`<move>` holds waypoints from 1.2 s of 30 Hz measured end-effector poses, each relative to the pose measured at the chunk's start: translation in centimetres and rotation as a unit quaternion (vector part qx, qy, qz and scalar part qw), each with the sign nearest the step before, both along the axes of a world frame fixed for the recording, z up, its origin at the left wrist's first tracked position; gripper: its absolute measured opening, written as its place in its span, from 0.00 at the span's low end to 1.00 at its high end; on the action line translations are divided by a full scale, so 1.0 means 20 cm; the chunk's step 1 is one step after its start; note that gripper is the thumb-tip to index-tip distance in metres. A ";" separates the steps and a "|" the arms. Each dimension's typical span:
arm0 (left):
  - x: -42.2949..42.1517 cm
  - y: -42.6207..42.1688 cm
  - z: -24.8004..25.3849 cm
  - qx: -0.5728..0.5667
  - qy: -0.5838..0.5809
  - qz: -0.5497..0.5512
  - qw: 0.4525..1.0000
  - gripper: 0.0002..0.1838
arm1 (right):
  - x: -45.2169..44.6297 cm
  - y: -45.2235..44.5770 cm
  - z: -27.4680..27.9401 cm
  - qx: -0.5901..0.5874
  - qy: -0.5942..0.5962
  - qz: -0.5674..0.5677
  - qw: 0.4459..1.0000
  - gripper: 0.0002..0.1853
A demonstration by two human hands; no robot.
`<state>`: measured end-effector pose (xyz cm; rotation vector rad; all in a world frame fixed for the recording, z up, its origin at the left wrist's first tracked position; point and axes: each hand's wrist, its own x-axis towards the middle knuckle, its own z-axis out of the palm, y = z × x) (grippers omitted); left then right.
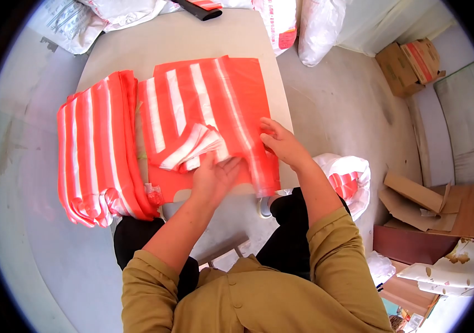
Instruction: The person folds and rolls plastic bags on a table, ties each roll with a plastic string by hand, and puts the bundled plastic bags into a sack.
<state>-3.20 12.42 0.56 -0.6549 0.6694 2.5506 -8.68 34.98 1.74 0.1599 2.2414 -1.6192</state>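
Red-and-white striped plastic sheets [181,94] lie flat on the table in front of me, with a bunched striped part folded over near their lower middle. My left hand [216,176] is palm up at that bunched part, its fingers partly under the plastic; whether it grips any is unclear. At the right edge of the sheets is my right hand [281,143], its fingers apart and slightly curled beside the plastic. A thick folded stack of the same striped plastic [98,144] lies to the left, its lower end crumpled.
The pale table [137,41] reaches away from me. White sacks [273,22] stand beyond it. To the right are an open white sack [361,177] with striped plastic inside, cardboard boxes [400,66] by the wall, and an opened carton [414,213].
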 end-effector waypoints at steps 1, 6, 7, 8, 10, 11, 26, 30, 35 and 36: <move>-0.01 0.01 0.02 0.015 -0.002 0.013 1.000 0.28 | 0.00 0.00 0.01 -0.020 -0.010 -0.013 1.000 0.32; -0.04 0.01 0.11 0.026 0.005 0.030 0.999 0.29 | 0.01 -0.04 -0.04 -0.181 -0.025 -0.082 0.980 0.40; -0.04 0.01 0.12 0.028 -0.001 0.037 0.999 0.29 | 0.01 -0.07 -0.02 -0.224 -0.047 -0.094 0.969 0.41; -0.05 0.01 0.14 0.033 -0.014 0.049 0.998 0.30 | 0.02 -0.08 0.00 -0.266 -0.070 -0.105 0.956 0.43; -0.05 0.00 0.11 0.040 0.002 0.043 0.998 0.30 | 0.01 -0.08 -0.02 -0.280 -0.054 -0.103 0.953 0.45; -0.05 -0.01 0.10 0.043 0.010 0.042 0.998 0.30 | 0.01 -0.08 -0.03 -0.287 -0.046 -0.100 0.952 0.46; 0.12 -0.20 0.05 -0.605 0.389 -0.182 0.670 0.11 | 0.24 0.07 0.11 0.077 0.018 0.162 0.984 0.21; -0.04 -0.41 0.09 -0.806 0.394 -0.095 0.432 0.30 | 0.25 0.09 0.16 0.116 -0.026 0.169 0.978 0.22; -0.06 -0.43 0.09 -0.819 0.399 -0.171 0.376 0.38 | 0.22 0.15 0.09 0.133 0.130 0.153 0.971 0.20; -0.06 -0.42 0.07 -0.810 0.417 -0.175 0.373 0.37 | 0.22 0.15 0.09 0.134 0.162 0.141 0.967 0.20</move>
